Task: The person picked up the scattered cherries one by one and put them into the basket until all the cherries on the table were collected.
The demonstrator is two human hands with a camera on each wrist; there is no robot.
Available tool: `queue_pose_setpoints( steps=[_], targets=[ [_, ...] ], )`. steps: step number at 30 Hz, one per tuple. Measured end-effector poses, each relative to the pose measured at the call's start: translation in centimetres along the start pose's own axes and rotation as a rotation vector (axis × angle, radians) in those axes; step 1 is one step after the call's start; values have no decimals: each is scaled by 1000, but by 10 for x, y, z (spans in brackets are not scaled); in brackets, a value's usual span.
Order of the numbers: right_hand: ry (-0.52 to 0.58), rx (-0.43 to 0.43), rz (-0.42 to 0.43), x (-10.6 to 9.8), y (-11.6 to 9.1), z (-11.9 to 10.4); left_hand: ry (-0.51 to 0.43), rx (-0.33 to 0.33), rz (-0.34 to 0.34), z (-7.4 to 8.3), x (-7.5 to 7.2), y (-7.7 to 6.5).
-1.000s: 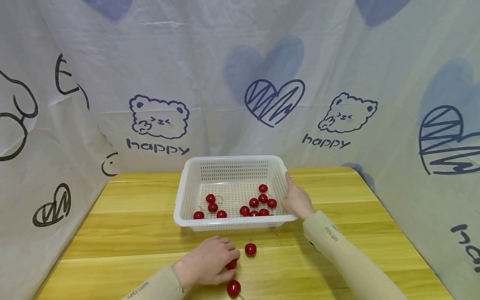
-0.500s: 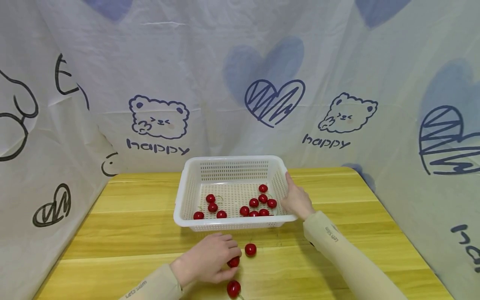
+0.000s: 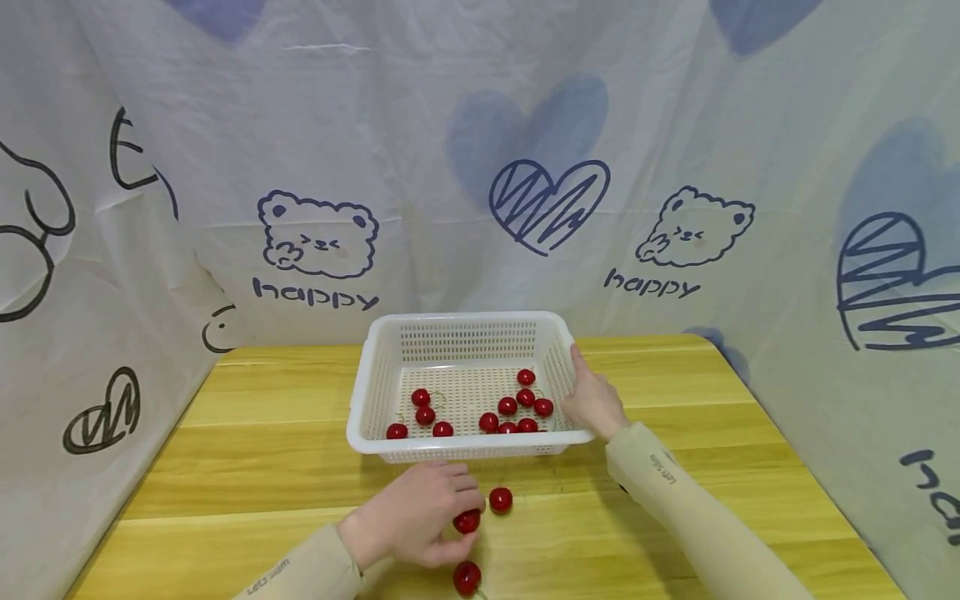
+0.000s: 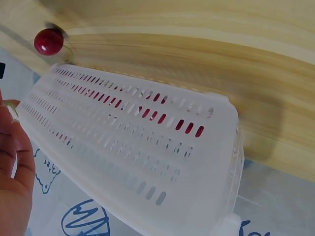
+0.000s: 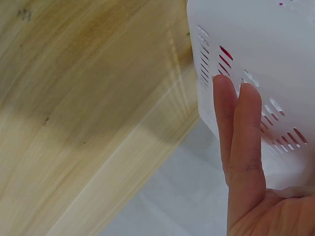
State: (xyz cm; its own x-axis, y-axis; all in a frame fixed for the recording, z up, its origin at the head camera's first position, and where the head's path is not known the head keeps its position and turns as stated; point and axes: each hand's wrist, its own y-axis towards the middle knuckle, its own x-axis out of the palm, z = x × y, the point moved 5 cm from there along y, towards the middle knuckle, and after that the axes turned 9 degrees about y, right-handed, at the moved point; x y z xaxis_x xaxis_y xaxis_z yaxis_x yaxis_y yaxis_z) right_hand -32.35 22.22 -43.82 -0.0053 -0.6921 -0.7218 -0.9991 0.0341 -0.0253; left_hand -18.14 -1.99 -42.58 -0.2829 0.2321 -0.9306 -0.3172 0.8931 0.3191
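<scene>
My left hand (image 3: 420, 512) pinches a dark red cherry (image 3: 467, 522) between thumb and fingers, low in front of the basket. In the left wrist view, part of this hand (image 4: 15, 167) shows at the left edge, with a thin stem by its fingertips. My right hand (image 3: 596, 402) holds the right side of the white perforated basket (image 3: 468, 442). Its straight fingers (image 5: 246, 132) lie against the outer wall in the right wrist view; the thumb is mostly hidden. Several cherries (image 3: 507, 406) lie inside the basket.
Two loose cherries lie on the wooden table (image 3: 277, 467): one cherry (image 3: 501, 500) just right of my left fingers, another cherry (image 3: 467, 577) with a stem nearer the front edge. A pale printed cloth (image 3: 450, 275) hangs behind and at both sides.
The left hand has lifted slightly away from me, and the cherry at its fingertips shows more plainly. The right hand and the basket stay in place.
</scene>
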Motion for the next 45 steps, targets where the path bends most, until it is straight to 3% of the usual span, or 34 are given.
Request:
queue_pose_setpoints(
  steps=[18, 34, 45],
  targets=[
    [-15, -1, 6, 0, 0, 0, 26, 12, 148, -14, -20, 8],
    [-5, 0, 5, 0, -1, 0, 26, -50, 194, -31, -35, 12],
    [-10, -5, 8, -1, -1, -1, 74, -100, 203, -42, -38, 13]
  ],
)
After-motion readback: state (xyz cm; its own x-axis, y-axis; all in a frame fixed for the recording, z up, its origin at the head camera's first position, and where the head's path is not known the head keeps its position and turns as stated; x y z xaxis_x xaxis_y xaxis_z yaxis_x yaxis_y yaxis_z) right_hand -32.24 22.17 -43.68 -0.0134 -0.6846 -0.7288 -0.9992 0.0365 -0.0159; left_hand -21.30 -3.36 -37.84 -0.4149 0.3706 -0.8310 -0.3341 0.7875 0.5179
